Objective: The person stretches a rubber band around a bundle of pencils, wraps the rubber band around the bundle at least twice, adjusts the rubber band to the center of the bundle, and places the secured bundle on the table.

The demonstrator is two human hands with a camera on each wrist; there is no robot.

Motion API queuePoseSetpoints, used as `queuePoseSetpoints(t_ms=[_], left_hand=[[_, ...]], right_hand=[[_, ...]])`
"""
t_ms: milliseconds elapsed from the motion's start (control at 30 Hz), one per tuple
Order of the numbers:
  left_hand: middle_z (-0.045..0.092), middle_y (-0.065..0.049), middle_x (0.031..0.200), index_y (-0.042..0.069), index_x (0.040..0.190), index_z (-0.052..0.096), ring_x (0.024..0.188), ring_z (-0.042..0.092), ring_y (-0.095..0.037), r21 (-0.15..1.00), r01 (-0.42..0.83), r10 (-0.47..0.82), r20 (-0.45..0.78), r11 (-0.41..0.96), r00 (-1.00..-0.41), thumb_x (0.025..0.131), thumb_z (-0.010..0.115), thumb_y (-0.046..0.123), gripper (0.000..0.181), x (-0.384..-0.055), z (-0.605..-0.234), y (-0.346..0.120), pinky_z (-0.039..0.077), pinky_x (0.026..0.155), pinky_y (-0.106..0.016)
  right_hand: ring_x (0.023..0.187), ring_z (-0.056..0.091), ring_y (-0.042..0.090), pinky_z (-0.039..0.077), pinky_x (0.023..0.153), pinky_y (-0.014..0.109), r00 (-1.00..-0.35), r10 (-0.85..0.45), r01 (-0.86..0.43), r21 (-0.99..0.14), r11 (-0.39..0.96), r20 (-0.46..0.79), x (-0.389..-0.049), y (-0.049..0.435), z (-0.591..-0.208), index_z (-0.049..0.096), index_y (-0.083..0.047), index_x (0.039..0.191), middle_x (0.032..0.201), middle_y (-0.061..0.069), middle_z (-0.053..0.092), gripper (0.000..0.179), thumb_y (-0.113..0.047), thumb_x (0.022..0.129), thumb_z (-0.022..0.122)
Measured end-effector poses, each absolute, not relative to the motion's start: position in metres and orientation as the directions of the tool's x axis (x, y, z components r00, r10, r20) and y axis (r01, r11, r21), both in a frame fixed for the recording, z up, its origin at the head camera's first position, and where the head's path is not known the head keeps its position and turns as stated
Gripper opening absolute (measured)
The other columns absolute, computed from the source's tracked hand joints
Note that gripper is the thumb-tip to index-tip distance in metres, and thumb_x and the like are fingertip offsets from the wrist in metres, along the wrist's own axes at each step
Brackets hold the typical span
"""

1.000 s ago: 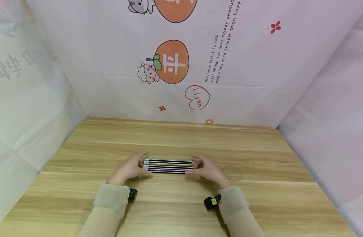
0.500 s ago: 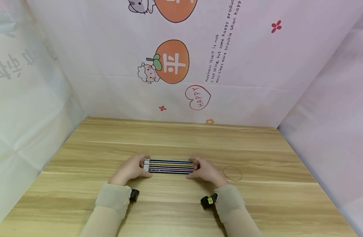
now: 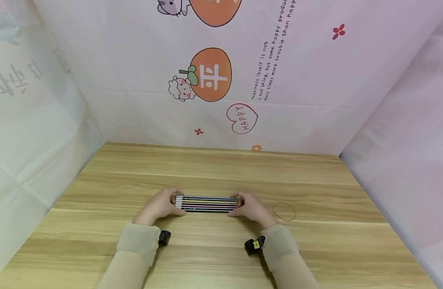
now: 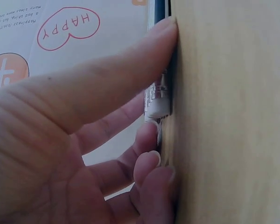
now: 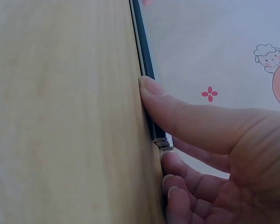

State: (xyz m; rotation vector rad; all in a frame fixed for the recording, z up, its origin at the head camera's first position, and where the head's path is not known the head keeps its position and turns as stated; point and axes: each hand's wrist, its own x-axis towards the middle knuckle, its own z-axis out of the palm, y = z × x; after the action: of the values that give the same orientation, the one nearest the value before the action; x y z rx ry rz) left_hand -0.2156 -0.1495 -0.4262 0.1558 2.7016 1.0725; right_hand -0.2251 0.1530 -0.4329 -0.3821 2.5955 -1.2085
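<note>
A pale printed sheet (image 3: 301, 124) is hanging behind the table, and it is carrying orange and red pictures. Before it, the wooden table (image 3: 221, 164) is stretching wide, with light brown stripes going across. The beige left sleeve (image 3: 136, 245) and right sleeve (image 3: 283, 249) are coming over the near edge of the table.

The left hand (image 3: 159, 206) and the right hand (image 3: 253, 206) are facing each other, and both are grasping the same row of pencils (image 3: 208, 204), one at each end. The pencils are lying flat on the table, in the middle between the two hands, side by side and touching. They are showing dark, white, yellow and pink stripes. In the left wrist view, the left thumb (image 4: 116, 67) is pressing along the near side of the row. In the right wrist view, the right thumb (image 5: 196, 121) is doing the same near the other end.

A black device (image 3: 164, 237) is sitting at the left wrist, and another black device (image 3: 252, 245) with a yellow mark at the right one. A thin rubber band (image 3: 287, 220) is lying apart from the pencils, just beyond the right hand. The white erasers (image 4: 158, 108) are pointing toward the left hand.
</note>
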Motion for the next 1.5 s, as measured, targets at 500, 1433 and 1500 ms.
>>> queuePoseSetpoints(t_ms=[500,1433,1500], left_hand=[[0.058,-0.003,0.083,0.008,0.089,0.064,0.073,0.048,-0.018,0.661,0.003,0.212,-0.236,0.751,-0.948,0.073,0.088,0.023,0.033,-0.2148,-0.4263,-0.1504,0.039,0.062,-0.028],[0.053,-0.002,0.08,0.006,0.08,0.059,0.073,0.047,-0.017,0.654,0.147,0.365,-0.211,0.742,-0.907,0.085,0.078,0.023,0.026,-0.2111,-0.4185,-0.1519,0.041,0.064,-0.031],[0.054,-0.002,0.078,0.006,0.081,0.059,0.072,0.048,-0.016,0.677,0.139,0.37,-0.21,0.723,-0.905,0.086,0.078,0.023,0.026,-0.2124,-0.4188,-0.1533,0.042,0.063,-0.031]], right_hand=[[0.071,0.041,0.014,0.034,0.062,0.024,-0.938,-0.313,-0.121,-0.71,0.694,-0.147,-0.2242,0.1508,-0.4284,0.055,-0.007,0.078,0.075,0.0,0.044,0.032,-0.015,0.076,0.086],[0.066,0.044,0.013,0.039,0.058,0.023,-0.913,-0.368,-0.141,-0.708,0.692,-0.178,-0.2221,0.1501,-0.4254,0.059,-0.004,0.08,0.077,0.002,0.05,0.022,-0.015,0.086,0.077],[0.059,0.048,0.012,0.045,0.055,0.021,-0.907,-0.372,-0.101,-0.759,0.644,-0.195,-0.2223,0.1517,-0.4244,0.06,-0.003,0.084,0.072,0.002,0.053,0.019,-0.014,0.088,0.075]])
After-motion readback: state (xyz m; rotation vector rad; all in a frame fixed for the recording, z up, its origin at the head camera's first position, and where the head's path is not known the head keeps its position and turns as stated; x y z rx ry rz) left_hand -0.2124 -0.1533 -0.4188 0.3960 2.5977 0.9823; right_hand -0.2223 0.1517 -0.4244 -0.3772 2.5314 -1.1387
